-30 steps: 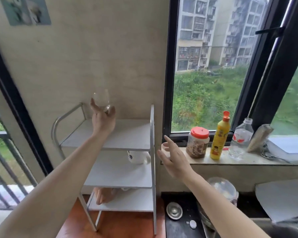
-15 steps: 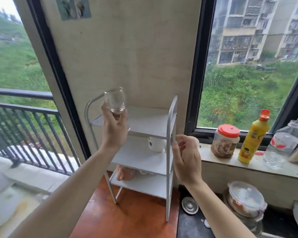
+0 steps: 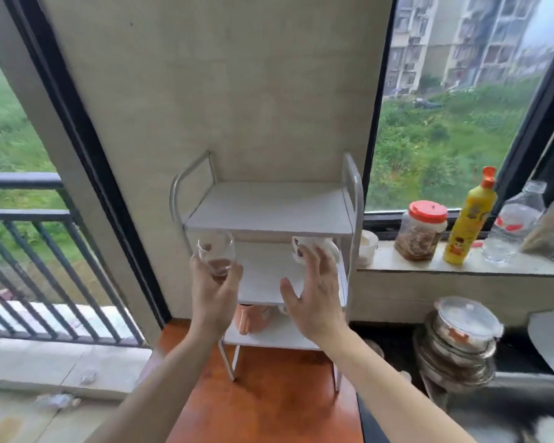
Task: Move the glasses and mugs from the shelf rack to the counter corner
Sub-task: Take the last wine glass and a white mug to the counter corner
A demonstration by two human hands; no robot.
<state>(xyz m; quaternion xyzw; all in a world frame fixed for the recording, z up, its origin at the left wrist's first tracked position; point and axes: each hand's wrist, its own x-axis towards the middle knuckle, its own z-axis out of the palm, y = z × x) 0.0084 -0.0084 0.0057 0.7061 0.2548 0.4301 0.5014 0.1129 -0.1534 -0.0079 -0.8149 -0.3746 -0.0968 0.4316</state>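
Note:
A white three-tier shelf rack (image 3: 269, 215) stands against the wall on an orange-brown counter. My left hand (image 3: 213, 297) grips a clear stemless glass (image 3: 216, 257) from below, in front of the rack's left post at middle-shelf height. My right hand (image 3: 314, 298) is open, fingers spread, in front of the middle shelf and just short of a white mug (image 3: 314, 249) with blue print that sits there. A pink mug (image 3: 251, 319) sits on the bottom shelf, partly hidden by my hands. The top shelf holds nothing.
On the window sill right of the rack stand a small white cup (image 3: 368, 251), a red-lidded jar (image 3: 421, 230), a yellow bottle (image 3: 469, 219) and a clear bottle (image 3: 515, 225). Stacked lidded bowls (image 3: 461, 343) sit on the dark counter. A railing (image 3: 29, 251) is at left.
My left hand has carried the glass down from above the top shelf to middle-shelf height. My right hand opened and moved left in front of the middle shelf. The view swung left.

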